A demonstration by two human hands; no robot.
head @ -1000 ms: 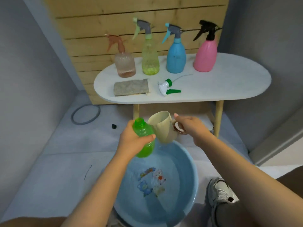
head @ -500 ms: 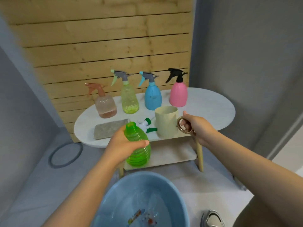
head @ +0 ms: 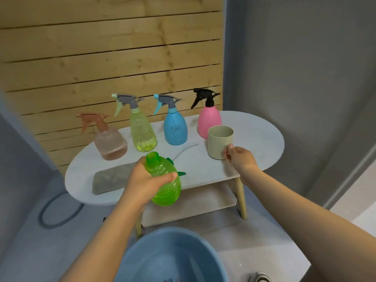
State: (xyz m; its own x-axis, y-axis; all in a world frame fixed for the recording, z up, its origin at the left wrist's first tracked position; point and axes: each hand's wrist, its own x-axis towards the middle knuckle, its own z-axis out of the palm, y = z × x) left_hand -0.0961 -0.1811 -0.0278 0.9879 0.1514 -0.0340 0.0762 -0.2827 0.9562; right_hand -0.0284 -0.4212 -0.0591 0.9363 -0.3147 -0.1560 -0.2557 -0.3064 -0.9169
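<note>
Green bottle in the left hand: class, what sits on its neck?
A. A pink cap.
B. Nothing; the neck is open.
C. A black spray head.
B: the green bottle held by the left hand shows a bare, open mouth at its top.

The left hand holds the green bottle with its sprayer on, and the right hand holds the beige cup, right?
Not quite. The head view shows the green plastic bottle open-necked, no sprayer on. The left hand holds it; the right hand holds the beige cup.
</note>
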